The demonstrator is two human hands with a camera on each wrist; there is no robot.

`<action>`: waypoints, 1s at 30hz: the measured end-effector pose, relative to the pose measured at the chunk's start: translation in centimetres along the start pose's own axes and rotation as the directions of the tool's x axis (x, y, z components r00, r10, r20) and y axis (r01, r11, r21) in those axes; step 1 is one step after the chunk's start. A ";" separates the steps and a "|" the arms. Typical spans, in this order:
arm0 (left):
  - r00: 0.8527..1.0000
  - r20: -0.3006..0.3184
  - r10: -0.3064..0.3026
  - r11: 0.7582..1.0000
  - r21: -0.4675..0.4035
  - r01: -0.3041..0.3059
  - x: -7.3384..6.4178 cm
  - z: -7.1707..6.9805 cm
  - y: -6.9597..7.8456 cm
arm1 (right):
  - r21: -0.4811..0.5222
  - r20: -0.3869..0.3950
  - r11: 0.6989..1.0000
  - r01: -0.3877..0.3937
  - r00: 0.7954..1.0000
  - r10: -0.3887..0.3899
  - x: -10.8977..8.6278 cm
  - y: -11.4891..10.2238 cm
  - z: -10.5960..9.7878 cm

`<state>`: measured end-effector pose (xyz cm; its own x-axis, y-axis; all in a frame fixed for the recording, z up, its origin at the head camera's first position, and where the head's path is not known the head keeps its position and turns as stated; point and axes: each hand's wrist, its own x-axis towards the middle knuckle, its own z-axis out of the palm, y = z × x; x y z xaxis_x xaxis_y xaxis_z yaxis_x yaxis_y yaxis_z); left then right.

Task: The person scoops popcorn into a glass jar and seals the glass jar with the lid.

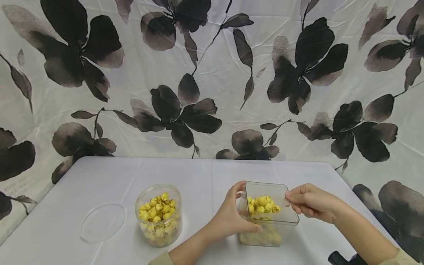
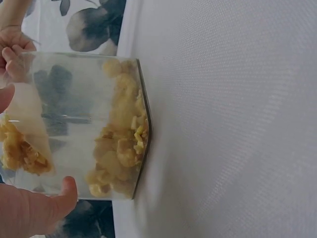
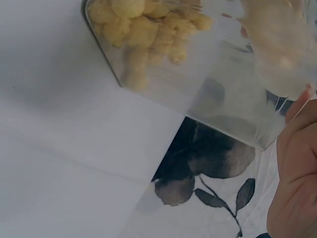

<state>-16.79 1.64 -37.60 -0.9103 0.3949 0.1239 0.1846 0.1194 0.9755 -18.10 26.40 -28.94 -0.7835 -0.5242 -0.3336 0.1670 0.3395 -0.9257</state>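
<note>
My left hand [image 1: 228,215] grips a clear square container [image 1: 288,222] from its left side, thumb across the front wall. In the left wrist view, yellow popcorn [image 2: 119,153] lies at the container's bottom. My right hand [image 1: 316,204] is at the container's right rim, its fingers pinching a translucent whitish scoop [image 2: 25,101] that reaches inside. More popcorn [image 2: 25,153] sits at the scoop, up near the container's mouth. The scoop also shows through the wall in the right wrist view, where the pinching fingers are partly out of frame.
Left of the container stands a round clear jar [image 1: 179,222] filled with yellow popcorn. A clear round lid [image 1: 103,223] lies flat farther left on the white table [image 1: 198,176]. A black object [image 1: 338,257] shows at the bottom right. Behind hangs a floral cloth [image 1: 232,73].
</note>
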 end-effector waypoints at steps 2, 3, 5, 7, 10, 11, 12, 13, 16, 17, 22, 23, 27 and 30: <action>1.000 0.000 0.000 1.000 0.008 0.000 0.0 -0.1 0.0 | 0.009 -0.007 1.000 0.001 1.000 -0.001 0.0 0.1 -0.2; 1.000 0.001 0.002 1.000 0.011 -0.002 0.1 -0.1 0.0 | 0.013 -0.012 1.000 0.002 1.000 -0.001 0.1 0.1 -0.2; 1.000 0.004 0.003 1.000 0.008 -0.003 0.1 -0.1 0.0 | 0.023 -0.027 1.000 -0.002 1.000 0.002 0.1 0.3 -0.4; 1.000 0.009 -0.003 1.000 -0.001 0.003 0.1 -0.1 0.0 | 0.036 -0.037 0.999 -0.006 0.999 0.008 0.2 0.4 -0.5; 1.000 0.014 -0.020 1.000 -0.022 0.020 0.2 0.0 0.1 | 0.057 -0.031 0.998 -0.008 0.999 0.010 0.2 0.6 -0.8; 1.000 0.014 -0.023 0.999 -0.026 0.023 0.2 0.0 0.1 | 0.064 -0.026 0.998 -0.004 1.000 0.006 0.2 0.6 -0.8; 1.000 0.014 -0.024 0.999 -0.031 0.025 0.2 0.0 0.1 | 0.070 -0.020 0.998 0.000 1.000 0.002 0.2 0.7 -0.9; 1.000 0.014 -0.023 0.999 -0.037 0.024 0.3 0.0 0.1 | 0.072 -0.013 0.997 0.000 1.000 0.000 0.2 0.7 -1.0; 1.000 0.013 -0.016 0.999 -0.051 0.017 0.3 0.1 0.1 | 0.076 0.007 0.997 0.004 1.000 -0.005 0.3 0.7 -1.1; 1.000 0.013 -0.013 0.998 -0.057 0.014 0.3 0.1 0.1 | 0.079 0.014 0.997 0.006 1.000 -0.007 0.3 0.7 -1.2; 1.000 0.010 -0.003 0.999 -0.053 0.003 0.3 0.1 0.2 | 0.089 0.052 0.996 0.027 0.998 -0.032 0.2 0.8 -1.4; 1.000 0.008 0.000 0.999 -0.050 0.001 0.3 0.1 0.2 | 0.093 0.057 0.995 0.031 0.998 -0.037 0.1 0.8 -1.5; 1.000 0.004 0.003 0.999 -0.045 -0.003 0.3 0.1 0.3 | 0.110 0.081 0.993 0.034 0.996 -0.043 -0.1 0.9 -1.6; 1.000 -0.002 0.003 0.999 -0.043 -0.003 0.1 0.1 0.3 | 0.121 0.104 0.992 0.033 0.993 -0.046 -0.2 1.0 -1.5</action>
<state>-16.83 1.81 -37.27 -0.9106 0.3932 0.1271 0.1713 0.0793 0.9820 -18.67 28.02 -29.53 -0.7238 -0.6179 -0.3072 0.2121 0.2245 -0.9511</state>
